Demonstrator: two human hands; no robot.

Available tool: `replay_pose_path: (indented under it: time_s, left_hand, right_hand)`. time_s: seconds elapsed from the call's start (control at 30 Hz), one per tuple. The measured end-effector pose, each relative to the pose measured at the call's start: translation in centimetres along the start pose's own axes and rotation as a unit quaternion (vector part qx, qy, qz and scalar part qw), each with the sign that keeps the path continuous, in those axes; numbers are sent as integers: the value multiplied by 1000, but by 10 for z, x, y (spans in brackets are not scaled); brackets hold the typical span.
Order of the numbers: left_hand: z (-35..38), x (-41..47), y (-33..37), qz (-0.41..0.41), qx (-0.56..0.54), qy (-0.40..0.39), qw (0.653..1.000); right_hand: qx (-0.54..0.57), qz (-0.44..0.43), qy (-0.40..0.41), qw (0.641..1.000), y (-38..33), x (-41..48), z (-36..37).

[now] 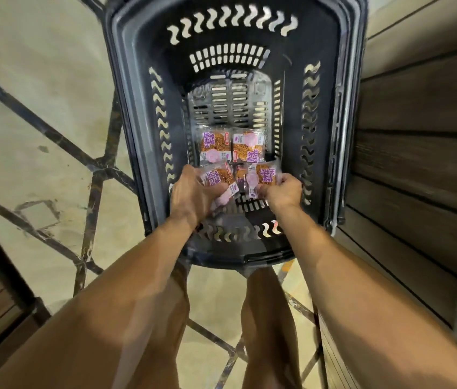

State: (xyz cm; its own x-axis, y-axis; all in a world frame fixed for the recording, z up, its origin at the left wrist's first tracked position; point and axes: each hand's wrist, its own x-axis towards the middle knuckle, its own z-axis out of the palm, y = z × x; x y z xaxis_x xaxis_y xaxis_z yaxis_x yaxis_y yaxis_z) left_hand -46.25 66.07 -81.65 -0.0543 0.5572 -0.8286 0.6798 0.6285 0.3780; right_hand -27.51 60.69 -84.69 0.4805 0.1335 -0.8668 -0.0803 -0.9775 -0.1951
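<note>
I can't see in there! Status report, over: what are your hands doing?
Left hand grips one clear orange-and-purple snack packet; right hand pinches a second packet. Both low inside the dark slotted plastic basket, beside two matching packets lying flat. Nothing blocking.

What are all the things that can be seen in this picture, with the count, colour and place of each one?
basket: one, dark grey plastic with slotted walls, in front of the person, seen from above
flat packets: two, clear wrap with an orange-brown snack and purple-pink print, side by side on the basket bottom
left held packet: one, same colours, at the near end of the basket
right held packet: one, same colours, beside it
floor: one, beige with dark lines, left and below
wall panels: several, brown, right side
legs: two, bare, bottom centre
left grip: one bare hand, holds the left held packet
right grip: one bare hand, pinches the right held packet
</note>
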Motion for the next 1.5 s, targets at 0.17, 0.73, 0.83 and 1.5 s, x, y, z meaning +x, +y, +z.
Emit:
replay_pose_path:
  time_s: [0.17, 0.73, 0.83, 1.5]
  left_hand:
    - [-70, -50, 61, -23, -68, -18, 997]
    - [-302, -383, 283, 133, -215, -72, 965]
    - [-327, -429, 311, 175, -211, -105, 956]
    - [-280, -601, 381, 324, -80, -364, 869]
  right_hand:
    - [143, -58, -53, 987, -34, -77, -53]
    - [270, -234, -203, 912, -207, -441, -256]
    - [290, -264, -202, 897, -214, -492, -297]
    - [574, -297, 36, 762, -48, -680, -410]
